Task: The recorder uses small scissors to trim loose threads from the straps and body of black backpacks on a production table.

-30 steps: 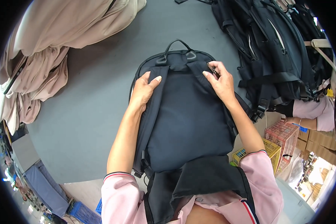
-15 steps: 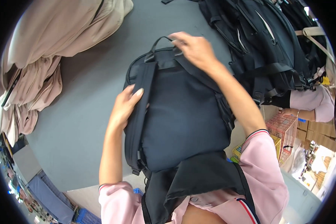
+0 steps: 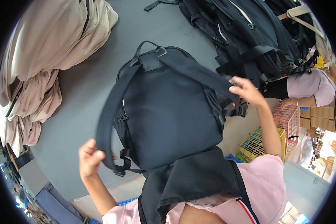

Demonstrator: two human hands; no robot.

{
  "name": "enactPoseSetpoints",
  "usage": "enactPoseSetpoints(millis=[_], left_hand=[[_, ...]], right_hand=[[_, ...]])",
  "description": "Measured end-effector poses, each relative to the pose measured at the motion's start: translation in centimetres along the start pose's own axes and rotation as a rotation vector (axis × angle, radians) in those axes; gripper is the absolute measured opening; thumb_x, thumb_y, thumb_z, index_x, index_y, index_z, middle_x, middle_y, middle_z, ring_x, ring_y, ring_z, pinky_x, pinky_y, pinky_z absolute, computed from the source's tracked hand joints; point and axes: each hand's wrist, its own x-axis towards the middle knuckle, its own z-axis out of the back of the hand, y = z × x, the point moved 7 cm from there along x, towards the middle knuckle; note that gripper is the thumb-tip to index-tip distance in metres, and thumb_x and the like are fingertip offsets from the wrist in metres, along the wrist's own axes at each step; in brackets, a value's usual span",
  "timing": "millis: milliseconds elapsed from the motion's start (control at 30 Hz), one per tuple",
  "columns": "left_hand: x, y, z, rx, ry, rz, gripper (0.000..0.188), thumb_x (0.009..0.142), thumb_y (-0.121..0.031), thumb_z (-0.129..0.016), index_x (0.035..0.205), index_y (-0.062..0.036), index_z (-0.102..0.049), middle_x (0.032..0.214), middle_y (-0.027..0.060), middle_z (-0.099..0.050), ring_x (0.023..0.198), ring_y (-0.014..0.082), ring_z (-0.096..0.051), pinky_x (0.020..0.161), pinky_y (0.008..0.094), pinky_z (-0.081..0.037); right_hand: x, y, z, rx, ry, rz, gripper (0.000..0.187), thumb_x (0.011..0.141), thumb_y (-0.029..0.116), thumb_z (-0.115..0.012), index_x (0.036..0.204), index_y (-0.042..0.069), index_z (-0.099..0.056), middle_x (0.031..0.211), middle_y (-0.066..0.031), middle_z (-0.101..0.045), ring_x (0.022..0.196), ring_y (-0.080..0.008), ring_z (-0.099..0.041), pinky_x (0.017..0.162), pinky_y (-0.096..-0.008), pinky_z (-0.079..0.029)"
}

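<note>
Backpack [image 3: 171, 112] btwn beige pile [image 3: 63, 41], bags [image 3: 246, 37]

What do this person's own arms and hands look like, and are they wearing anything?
Both the left hand and right hand are human and ungloved, with no cables. The forearms are bare below short, pale-pink fabric sleeves.
</note>
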Motion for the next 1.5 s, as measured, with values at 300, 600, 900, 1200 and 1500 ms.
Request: enactPoseSetpoints(millis=[300,600,900,1200,1500], left_hand=[[11.6,-7.9,-4.3,-0.22,-0.047,-0.212,0.023,0.091,-0.021,-0.058,0.1,-0.0003,-0.055,0.09,0.0127,-0.065,0.069,0.0157,-0.062,0.063,0.0238,-0.05],[15.7,-0.9,-2.6,-0.265,-0.093,-0.027,0.015,0.091,-0.017,-0.058,0.094,-0.0016,-0.057,0.091,0.0153,-0.065,0.068,0.0171,-0.064,0.061,0.0273,-0.055],[16.3,-0.2,-2.6,-0.246,-0.094,-0.029,0.018,0.091,-0.018,-0.058,0.096,-0.001,-0.057,0.092,0.0148,-0.066,0.07,0.0172,-0.065,0.063,0.0276,-0.055],[13.5,-1.7,-4.6,-0.266,-0.017,-0.028,0.02,0.092,-0.017,-0.055,0.1,0.0014,-0.054,0.095,0.0184,-0.064,0.079,0.0228,-0.066,0.071,0.0316,-0.056],[12.9,-3.4,-11.0,-0.386,0.083,-0.052,0.026,0.094,-0.016,-0.052,0.104,0.0075,-0.051,0.104,0.0214,-0.061,0.091,0.0259,-0.064,0.081,0.036,-0.055]], right_hand=[[5.6,14.2,-3.7,0.72,-0.032,0.183,0.034,0.087,0.018,-0.064,0.117,0.005,-0.055,0.077,0.0061,-0.054,0.058,0.0027,-0.045,0.043,-0.0135,-0.03],[7.4,3.9,-6.7,0.839,-0.139,-0.051,0.04,0.086,0.009,-0.063,0.122,0.003,-0.046,0.093,-0.0151,-0.065,0.049,-0.0008,-0.046,0.035,-0.0149,-0.026],[7.3,5.0,-7.5,0.798,-0.205,-0.002,0.043,0.083,0.01,-0.068,0.119,-0.001,-0.047,0.074,0.0039,-0.05,0.048,0.0002,-0.037,0.037,-0.0154,-0.027],[2.8,9.4,-5.0,-0.006,-0.657,0.532,0.019,0.085,0.006,-0.062,0.103,0.0,-0.061,0.098,-0.0053,-0.062,0.082,-0.0135,-0.059,0.074,-0.0254,-0.049],[0.1,17.7,-13.6,-0.159,-0.276,0.767,0.02,0.078,0.008,-0.069,0.086,0.004,-0.052,0.086,-0.0088,-0.059,0.072,-0.0265,-0.061,0.061,-0.0331,-0.048]])
